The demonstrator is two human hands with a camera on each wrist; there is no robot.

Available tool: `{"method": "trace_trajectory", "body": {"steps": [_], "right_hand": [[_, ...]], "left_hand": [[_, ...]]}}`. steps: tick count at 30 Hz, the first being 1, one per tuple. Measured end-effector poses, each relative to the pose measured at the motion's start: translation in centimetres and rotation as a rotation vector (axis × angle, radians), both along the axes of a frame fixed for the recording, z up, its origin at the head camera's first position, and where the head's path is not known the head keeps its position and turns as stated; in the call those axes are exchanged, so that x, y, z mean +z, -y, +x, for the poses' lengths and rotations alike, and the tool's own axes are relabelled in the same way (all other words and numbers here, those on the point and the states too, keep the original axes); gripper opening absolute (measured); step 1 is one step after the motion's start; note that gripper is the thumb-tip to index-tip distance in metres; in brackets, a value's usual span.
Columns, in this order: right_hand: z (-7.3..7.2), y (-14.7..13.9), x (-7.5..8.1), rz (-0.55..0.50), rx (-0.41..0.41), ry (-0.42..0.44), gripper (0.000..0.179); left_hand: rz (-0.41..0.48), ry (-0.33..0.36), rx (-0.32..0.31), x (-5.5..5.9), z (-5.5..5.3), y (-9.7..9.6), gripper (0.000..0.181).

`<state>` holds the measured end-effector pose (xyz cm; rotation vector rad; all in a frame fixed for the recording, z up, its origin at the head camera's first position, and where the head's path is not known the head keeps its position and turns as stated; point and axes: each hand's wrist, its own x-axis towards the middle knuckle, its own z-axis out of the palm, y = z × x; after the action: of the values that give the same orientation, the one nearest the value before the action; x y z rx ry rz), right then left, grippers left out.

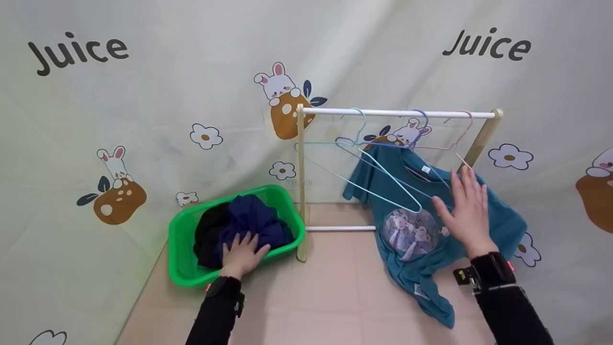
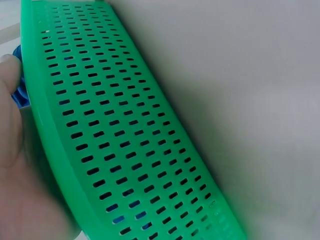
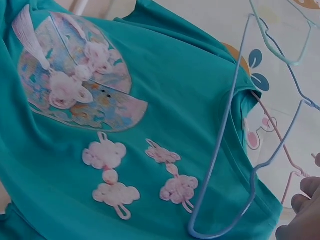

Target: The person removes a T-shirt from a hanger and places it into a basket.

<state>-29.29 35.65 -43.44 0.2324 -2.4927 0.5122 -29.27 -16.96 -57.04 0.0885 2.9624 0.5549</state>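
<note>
A green basket [image 1: 179,261] stands at the left with a dark blue garment [image 1: 256,218] and a black garment [image 1: 208,235] bundled inside. My left hand [image 1: 242,258] reaches over its near rim, fingers spread on the blue cloth. In the left wrist view that hand [image 2: 22,170] shows beside the perforated basket wall [image 2: 120,125]. A teal T-shirt [image 1: 397,187] with a round print hangs at the right of the rack, on the pink hanger [image 1: 464,134]. By its neckline my right hand [image 1: 467,211] is raised with straight fingers, fingertips right at the pink hanger's arm.
A small rack with a white top rail [image 1: 392,113] and wooden posts [image 1: 301,182] stands on the pale table [image 1: 330,287]. On the rail also hang a light teal hanger [image 1: 359,189] and a blue hanger [image 1: 383,167], overlapping the shirt. A printed curtain [image 1: 191,86] is behind.
</note>
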Motion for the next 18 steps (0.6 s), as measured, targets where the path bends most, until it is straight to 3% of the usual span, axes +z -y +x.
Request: {"method": "trace_trajectory", "body": {"steps": [10,18], "right_hand": [[-1.1,-1.1,1.9,-0.012,-0.037,0.075,0.077],[-1.7,-1.6,3.3,-0.029,-0.034,0.108,0.078]], "left_hand": [[-0.015,-0.084,0.003,-0.4,1.5,-0.7,0.077],[0.004,-0.224,-0.033,-1.0,2.8,-1.2,0.082]]}}
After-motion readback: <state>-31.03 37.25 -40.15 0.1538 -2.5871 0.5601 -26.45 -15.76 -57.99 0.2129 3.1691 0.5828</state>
